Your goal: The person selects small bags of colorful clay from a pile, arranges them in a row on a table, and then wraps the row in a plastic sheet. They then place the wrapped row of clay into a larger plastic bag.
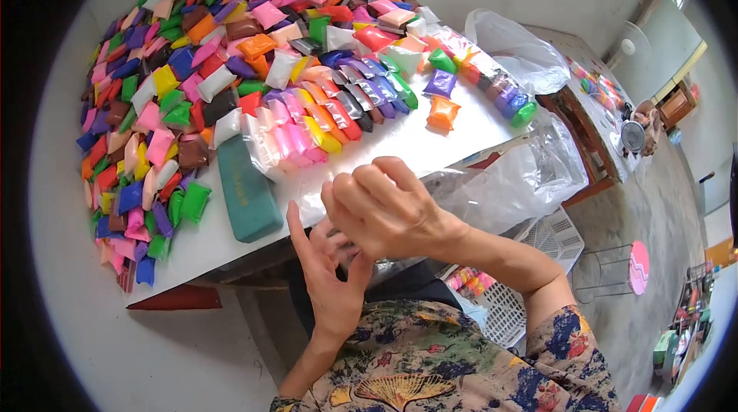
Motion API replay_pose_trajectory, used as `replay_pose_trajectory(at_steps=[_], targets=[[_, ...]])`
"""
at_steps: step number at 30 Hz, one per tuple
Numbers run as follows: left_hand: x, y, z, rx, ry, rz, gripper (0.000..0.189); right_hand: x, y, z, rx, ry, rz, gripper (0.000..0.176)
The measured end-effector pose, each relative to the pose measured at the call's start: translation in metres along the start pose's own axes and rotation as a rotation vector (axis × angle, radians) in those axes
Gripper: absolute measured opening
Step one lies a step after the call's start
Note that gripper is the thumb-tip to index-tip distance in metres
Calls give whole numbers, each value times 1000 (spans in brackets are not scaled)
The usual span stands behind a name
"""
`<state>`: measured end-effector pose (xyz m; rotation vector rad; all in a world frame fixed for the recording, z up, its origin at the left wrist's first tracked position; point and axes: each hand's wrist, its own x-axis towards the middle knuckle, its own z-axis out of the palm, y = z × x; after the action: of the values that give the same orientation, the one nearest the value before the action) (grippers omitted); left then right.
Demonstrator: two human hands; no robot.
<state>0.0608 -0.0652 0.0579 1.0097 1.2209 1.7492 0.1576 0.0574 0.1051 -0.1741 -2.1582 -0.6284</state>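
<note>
My right hand (388, 208) is closed with its knuckles up, above the front edge of the white table. What its fingers hold, if anything, is hidden behind them. Just below and to the left, my left hand (330, 277) has its index finger stretched out and its thumb apart, the other fingers loosely bent. A clear, shiny film (307, 193) shows on the table behind the hands. Left of them lies a green oblong case (247, 193). Beyond my hands, small colored packets (327, 116) are lined up in overlapping rows.
A large heap of colored packets (169, 66) covers the table's left and back. Orange (443, 113) and purple packets (440, 83) lie singly near a filled clear bag (492, 81). A white plastic basket (507, 312) stands below, with a pink-topped stool (638, 267) farther right.
</note>
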Motion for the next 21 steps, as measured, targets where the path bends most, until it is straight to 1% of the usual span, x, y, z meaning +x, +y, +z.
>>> replay_pose_trajectory(at_steps=[2, 5, 8, 9, 11, 14, 17, 20, 21], targets=[[5, -1, -4, 11, 10, 17, 98, -6, -7, 5, 28, -26, 4, 33], [13, -2, -4, 20, 48, 68, 81, -15, -11, 4, 91, -108, -1, 34], [20, -11, -7, -79, 86, 33, 60, -22, -17, -3, 126, -29, 105, 33], [20, -10, -8, -82, 86, -1, 56, -32, -18, -7, 125, -83, 159, 43], [20, -5, -7, -91, 84, -70, 49, -56, -18, -5, 34, -84, 280, 40], [20, -3, -11, -92, 133, -79, 47, -84, -19, -18, -62, -102, 494, 37], [21, -2, -14, -57, 209, -12, 47, -101, -8, -33, -161, -169, 553, 32], [18, 0, -12, 49, 190, 30, 57, -92, 13, -37, -218, -128, 485, 29], [18, -3, -9, 249, 252, 183, 62, -87, 20, -33, -247, -106, 451, 29]])
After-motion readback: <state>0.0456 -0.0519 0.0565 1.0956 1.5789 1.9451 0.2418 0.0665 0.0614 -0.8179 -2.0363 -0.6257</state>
